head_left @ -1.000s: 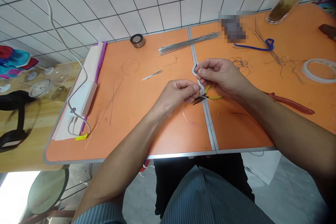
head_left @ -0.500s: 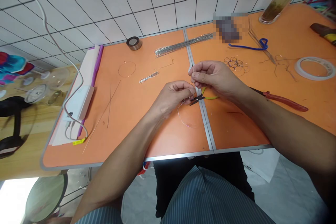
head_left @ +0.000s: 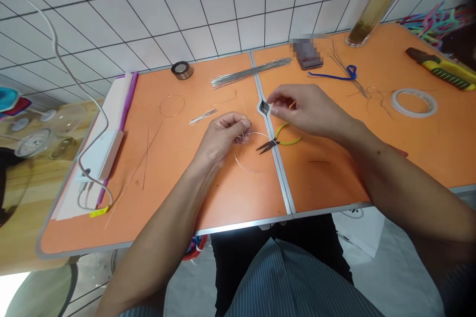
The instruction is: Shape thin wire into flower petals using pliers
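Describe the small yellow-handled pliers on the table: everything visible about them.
The pliers are small, with dark, pointed metal jaws and thin curved yellow handles. They lie flat across the metal seam of the orange table, jaws pointing left and slightly parted. The right hand hovers above the handles, hiding part of them; neither hand grips them.

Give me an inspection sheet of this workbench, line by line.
Surface: orange table, metal seam down the middle.
Job's things: thin wire loop pinched at its top by the left hand; small pliers lying beside it.
Clutter: wire rods, tape ring, tape roll, blue wire, glass tube.
Grippers: left hand closed on the loop; right hand pinched, contents unclear.
Cables: white cable at the power strip.
Surroundings: white tiled wall.
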{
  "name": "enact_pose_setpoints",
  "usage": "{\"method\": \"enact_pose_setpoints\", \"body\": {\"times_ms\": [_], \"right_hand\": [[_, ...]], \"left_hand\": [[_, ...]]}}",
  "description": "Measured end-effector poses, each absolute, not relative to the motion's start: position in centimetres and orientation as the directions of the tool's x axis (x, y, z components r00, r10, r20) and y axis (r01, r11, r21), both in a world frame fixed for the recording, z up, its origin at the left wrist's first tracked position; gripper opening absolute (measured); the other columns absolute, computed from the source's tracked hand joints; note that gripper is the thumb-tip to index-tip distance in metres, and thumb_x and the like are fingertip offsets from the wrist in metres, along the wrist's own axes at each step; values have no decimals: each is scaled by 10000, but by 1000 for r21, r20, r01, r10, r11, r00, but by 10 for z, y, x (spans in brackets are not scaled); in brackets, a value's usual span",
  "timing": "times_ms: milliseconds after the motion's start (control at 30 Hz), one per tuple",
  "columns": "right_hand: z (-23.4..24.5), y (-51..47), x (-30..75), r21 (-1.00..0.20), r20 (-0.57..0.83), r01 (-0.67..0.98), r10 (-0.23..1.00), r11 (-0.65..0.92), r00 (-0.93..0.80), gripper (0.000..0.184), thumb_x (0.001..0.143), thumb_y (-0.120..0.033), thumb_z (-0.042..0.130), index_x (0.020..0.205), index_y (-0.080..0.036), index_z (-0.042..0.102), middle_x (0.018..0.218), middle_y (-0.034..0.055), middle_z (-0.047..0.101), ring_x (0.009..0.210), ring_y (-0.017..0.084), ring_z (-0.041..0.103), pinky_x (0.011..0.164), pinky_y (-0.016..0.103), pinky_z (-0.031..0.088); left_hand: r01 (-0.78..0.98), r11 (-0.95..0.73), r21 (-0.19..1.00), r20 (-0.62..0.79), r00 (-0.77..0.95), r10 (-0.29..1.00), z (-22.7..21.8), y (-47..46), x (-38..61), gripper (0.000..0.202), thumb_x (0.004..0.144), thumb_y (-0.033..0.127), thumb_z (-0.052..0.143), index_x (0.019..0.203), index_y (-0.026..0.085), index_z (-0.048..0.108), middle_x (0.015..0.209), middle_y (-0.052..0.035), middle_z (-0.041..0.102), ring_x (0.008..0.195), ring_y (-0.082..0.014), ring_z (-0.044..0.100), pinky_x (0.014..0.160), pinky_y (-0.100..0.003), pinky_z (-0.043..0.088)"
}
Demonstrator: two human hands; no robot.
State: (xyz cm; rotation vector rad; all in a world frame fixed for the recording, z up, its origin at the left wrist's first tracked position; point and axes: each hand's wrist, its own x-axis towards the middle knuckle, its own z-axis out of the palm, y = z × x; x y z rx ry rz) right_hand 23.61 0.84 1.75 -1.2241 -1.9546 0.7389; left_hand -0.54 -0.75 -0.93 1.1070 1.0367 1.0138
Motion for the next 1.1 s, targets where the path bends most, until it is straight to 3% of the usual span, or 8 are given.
{"method": "enact_pose_setpoints", "body": {"times_ms": [233, 400, 667, 800, 867, 933, 967, 1100], "right_hand": [[1, -11, 259, -250, 32, 673, 701, 696, -712, 333, 931, -273, 753, 1260, -227, 781, 1283, 151, 725, 1077, 345, 676, 861, 432, 486], [-20, -14, 270, -141, 79, 654, 667, 743, -741, 170, 1034, -324, 642, 1088, -194, 736, 1180, 144, 723, 1001, 298, 671, 825, 398, 454], [-36, -35, 265, 266, 159, 708, 694, 654, -702, 184, 1032, -196, 499, 948, -178, 661, 918, 134, 679, 817, 306, 616, 720, 423, 368], [-33, -40, 265, 24, 216, 862, 839, 507, -499, 143, 1012, -264, 514, 907, -239, 609, 863, 131, 686, 772, 317, 628, 669, 416, 372], [-28, -41, 265, -384, 158, 874, 954, 298, -256, 121, 997, -315, 544, 890, -268, 574, 836, 103, 695, 740, 310, 640, 639, 406, 400], [-25, -41, 263, -818, -61, 575, 994, 2, -91, 154, 998, -394, 560, 890, -284, 564, 876, 94, 731, 765, 313, 686, 660, 427, 497], [-24, -40, 262, -916, -172, 380, 981, -124, -95, 194, 1005, -442, 551, 891, -286, 569, 905, 103, 751, 789, 319, 713, 688, 455, 549], [-24, -37, 255, -892, -430, -2, 850, -452, -302, 353, 1011, -569, 507, 861, -271, 622, 914, 151, 775, 792, 328, 739, 731, 523, 626]], "left_hand": [[-172, 133, 976, -117, 96, 988, -3, -2, -14, 235, 720, 330, 920, 740, 181, 740, 724, -6, 695, 588, -98, 621, 580, -228, 506], [-221, 105, 970, -88, 83, 993, -1, -1, -17, 248, 744, 354, 914, 764, 185, 735, 740, -2, 709, 591, -91, 632, 581, -219, 485], [-252, 85, 964, -67, 80, 995, 8, -3, -22, 237, 777, 339, 887, 761, 181, 710, 744, 12, 691, 590, -83, 622, 598, -225, 469], [-268, 77, 960, -59, 75, 995, 12, -3, -23, 251, 763, 354, 893, 764, 184, 708, 748, 12, 688, 600, -86, 620, 606, -232, 470], [-267, 75, 961, -58, 72, 996, 12, -2, -24, 259, 764, 363, 893, 766, 185, 705, 755, 12, 691, 601, -85, 622, 606, -233, 466], [-266, 74, 961, -59, 63, 996, 11, -1, -25, 259, 772, 369, 886, 769, 186, 703, 754, 13, 690, 595, -84, 619, 602, -233, 462], [-266, 71, 961, -58, 58, 997, 11, -1, -25, 256, 778, 369, 882, 772, 187, 702, 753, 15, 688, 593, -83, 617, 602, -233, 463], [-274, 55, 960, -47, 35, 998, 9, 0, -25, 241, 795, 357, 870, 776, 188, 699, 741, 23, 670, 589, -84, 616, 605, -234, 474]]}}
